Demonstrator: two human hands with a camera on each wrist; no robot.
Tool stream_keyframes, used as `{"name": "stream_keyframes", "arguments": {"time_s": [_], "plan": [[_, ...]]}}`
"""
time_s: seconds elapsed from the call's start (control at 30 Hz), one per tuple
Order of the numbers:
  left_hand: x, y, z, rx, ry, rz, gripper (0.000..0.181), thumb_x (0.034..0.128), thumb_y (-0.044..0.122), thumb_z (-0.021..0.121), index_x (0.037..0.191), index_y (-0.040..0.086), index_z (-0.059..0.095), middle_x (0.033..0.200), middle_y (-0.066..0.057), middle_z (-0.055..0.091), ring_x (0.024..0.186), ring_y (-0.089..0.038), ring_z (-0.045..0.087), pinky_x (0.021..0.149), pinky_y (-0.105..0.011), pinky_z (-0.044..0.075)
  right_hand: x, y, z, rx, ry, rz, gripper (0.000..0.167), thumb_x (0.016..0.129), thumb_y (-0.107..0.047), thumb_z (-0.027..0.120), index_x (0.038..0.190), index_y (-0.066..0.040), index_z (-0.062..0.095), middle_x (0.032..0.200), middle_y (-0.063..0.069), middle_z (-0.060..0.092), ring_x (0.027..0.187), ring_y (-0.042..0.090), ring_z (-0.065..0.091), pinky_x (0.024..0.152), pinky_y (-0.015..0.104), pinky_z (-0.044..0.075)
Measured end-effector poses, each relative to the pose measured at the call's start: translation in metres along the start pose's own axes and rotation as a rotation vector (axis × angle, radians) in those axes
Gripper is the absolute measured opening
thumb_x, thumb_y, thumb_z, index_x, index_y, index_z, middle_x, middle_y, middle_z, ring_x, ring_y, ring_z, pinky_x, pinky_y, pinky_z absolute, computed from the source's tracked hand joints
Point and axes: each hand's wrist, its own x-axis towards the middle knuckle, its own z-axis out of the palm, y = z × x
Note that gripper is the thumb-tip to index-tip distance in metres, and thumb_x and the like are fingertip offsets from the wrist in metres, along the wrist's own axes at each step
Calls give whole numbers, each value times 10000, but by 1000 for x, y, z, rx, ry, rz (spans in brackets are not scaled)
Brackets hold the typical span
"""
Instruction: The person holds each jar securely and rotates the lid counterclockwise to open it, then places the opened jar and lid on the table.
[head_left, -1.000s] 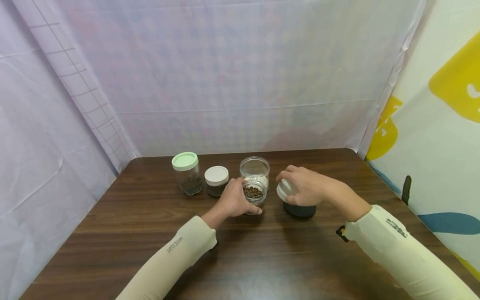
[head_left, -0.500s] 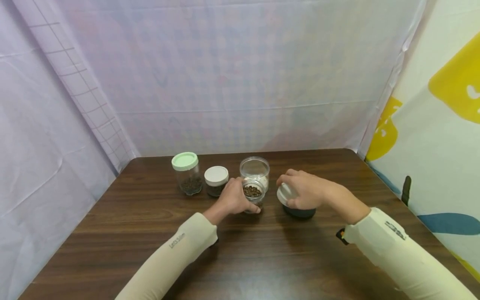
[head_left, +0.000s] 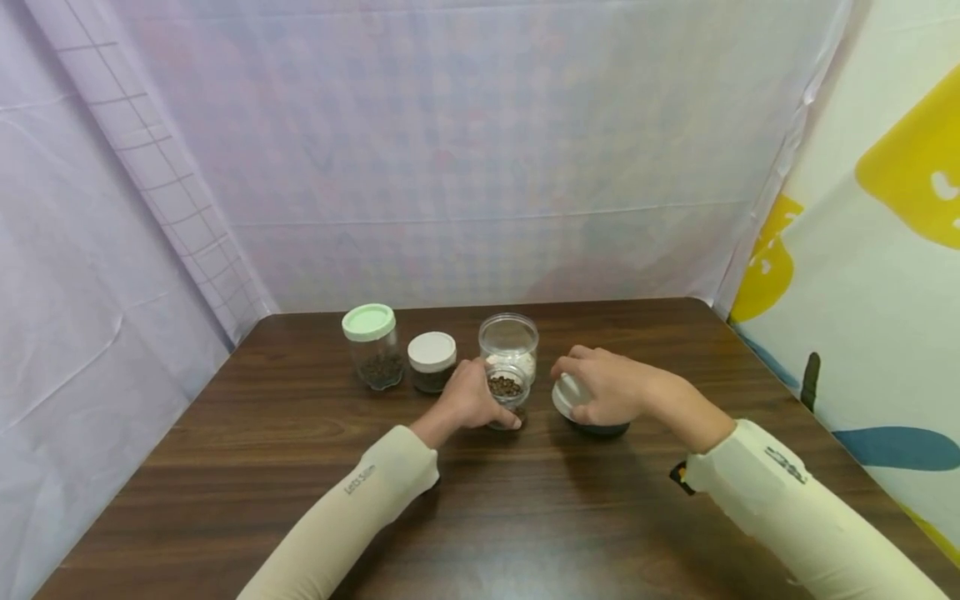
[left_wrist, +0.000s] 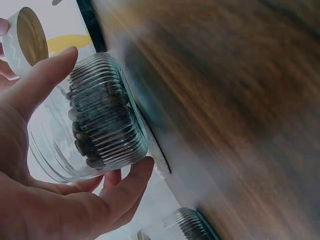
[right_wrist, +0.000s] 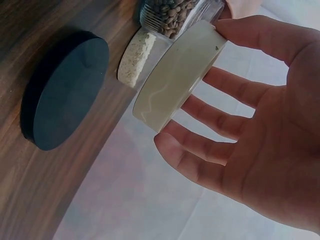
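My left hand (head_left: 471, 398) grips a small clear jar (left_wrist: 107, 110) of coffee beans round its side. The jar has no lid, and the beans (head_left: 505, 386) show through its mouth in the head view. In the left wrist view its lower wall is ribbed. To the right, my right hand (head_left: 618, 390) holds a white lid (right_wrist: 175, 77) by the rim between thumb and fingers. The lid is tilted and apart from the jar. Below that hand a round black lid (right_wrist: 70, 92) lies flat on the table, partly hidden in the head view.
Just behind the bean jar stands a wider uncovered clear jar (head_left: 508, 335) with white contents. On the left are a short white-lidded jar (head_left: 432, 354) and a taller jar with a pale green lid (head_left: 370, 323). The brown table (head_left: 465, 517) ends at a hanging cloth (head_left: 465, 167).
My right hand has lowered a little with the white lid, covering more of the black lid in the head view. My left hand and the bean jar have shifted only slightly.
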Motion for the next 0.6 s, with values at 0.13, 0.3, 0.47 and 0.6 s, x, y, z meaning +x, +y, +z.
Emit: {"name": "stream_keyframes", "arguments": {"time_s": [0.13, 0.3, 0.47, 0.6], "plan": [[1, -1, 3, -5, -7, -1, 1007, 542, 345, 1014, 1359, -11, 545, 1235, -162, 588, 1173, -301, 546, 1065, -445, 462, 0, 1, 2, -6, 1, 5, 515, 867, -263, 732, 1347, -153, 580, 1262, 112, 569, 982, 243, 578, 725, 374, 513], [0, -1, 2, 10, -19, -25, 1017, 545, 357, 1013, 1362, -13, 534, 1239, -162, 588, 1172, -304, 553, 1061, -447, 466, -1, 2, 3, -6, 5, 4, 509, 863, -257, 738, 1338, -156, 585, 1247, 111, 574, 986, 250, 581, 730, 382, 519], [0, -1, 0, 18, -31, -37, 1037, 547, 361, 1014, 1374, -15, 515, 1253, -170, 590, 1185, -320, 559, 1064, -455, 467, -2, 2, 4, -4, 10, 9, 502, 861, -254, 743, 1330, -165, 589, 1220, 97, 577, 978, 241, 582, 726, 373, 518], [0, -2, 3, 16, -29, -44, 1041, 541, 371, 1015, 1371, -13, 517, 1260, -169, 587, 1188, -317, 561, 1067, -453, 465, -3, 1, 4, 4, 1, 16, 504, 867, -260, 742, 1338, -171, 586, 1229, 91, 575, 982, 238, 582, 729, 370, 518]]}}
